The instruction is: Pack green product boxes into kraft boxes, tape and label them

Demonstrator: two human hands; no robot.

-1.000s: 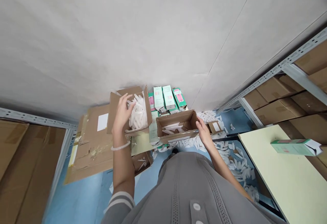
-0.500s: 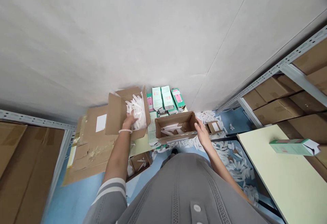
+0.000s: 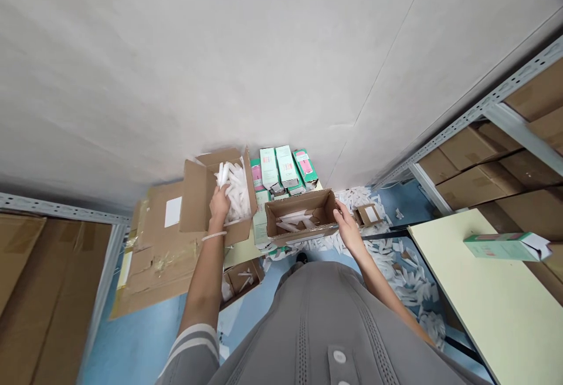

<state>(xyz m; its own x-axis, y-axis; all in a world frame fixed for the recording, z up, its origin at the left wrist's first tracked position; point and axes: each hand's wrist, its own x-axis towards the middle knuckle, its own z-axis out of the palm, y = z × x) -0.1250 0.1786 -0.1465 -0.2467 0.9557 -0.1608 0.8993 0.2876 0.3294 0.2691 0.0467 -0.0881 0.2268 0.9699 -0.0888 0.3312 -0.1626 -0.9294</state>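
My left hand (image 3: pixel 219 203) reaches into an open cardboard box (image 3: pixel 196 197) full of white tubes (image 3: pixel 237 191), its fingers closed round some of them. My right hand (image 3: pixel 345 225) grips the right end of a smaller open cardboard box (image 3: pixel 323 212) that holds a few white tubes (image 3: pixel 292 221). A white bracelet sits on my left wrist. Both boxes are in front of me, low against the wall.
Green and pink product cartons (image 3: pixel 284 168) stand behind the boxes. White paper scraps (image 3: pixel 404 279) litter the blue floor. A pale table (image 3: pixel 497 309) with one green carton (image 3: pixel 501 247) is at right, below metal shelves (image 3: pixel 484 156) of brown boxes. Flattened cardboard (image 3: pixel 158 250) lies at left.
My left hand went from above the tube box's edge down into the tubes and closed on some. My right hand stayed on the small box.
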